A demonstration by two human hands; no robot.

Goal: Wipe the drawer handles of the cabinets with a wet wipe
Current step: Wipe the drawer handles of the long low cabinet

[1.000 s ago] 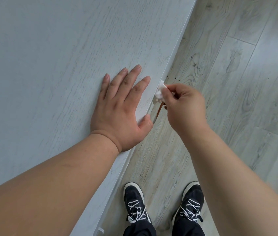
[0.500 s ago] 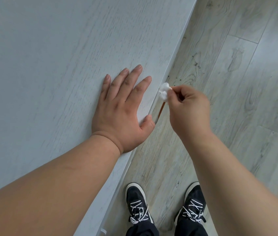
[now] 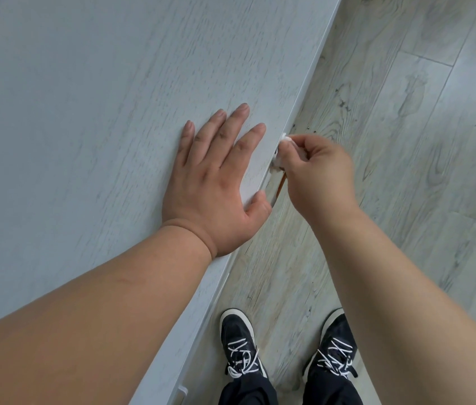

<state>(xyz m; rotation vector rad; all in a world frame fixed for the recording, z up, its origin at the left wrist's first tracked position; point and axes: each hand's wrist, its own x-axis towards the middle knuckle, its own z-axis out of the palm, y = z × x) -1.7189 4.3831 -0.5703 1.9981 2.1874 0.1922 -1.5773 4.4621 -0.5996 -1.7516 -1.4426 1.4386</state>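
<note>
Past the black shoes point(image 3: 241, 343), the left hand point(image 3: 210, 182) lies flat, fingers spread, on the cabinet top point(image 3: 85, 112) by its front edge; just beyond, the right hand point(image 3: 318, 176) pinches the wet wipe point(image 3: 280, 153) onto the drawer handle point(image 3: 280, 187) under that edge. Wiping looks underway; next, probably a firm slide along the handle.

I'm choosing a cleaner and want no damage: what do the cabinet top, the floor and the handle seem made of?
Cabinet top: likely laminate or painted wood, matte pale grey with fine grain streaks. Floor: wood-look planks, perhaps laminate or vinyl, showing grain, knots and seams. Handle: only a thin coppery-brown sliver shows, possibly metal; unsure.
</note>
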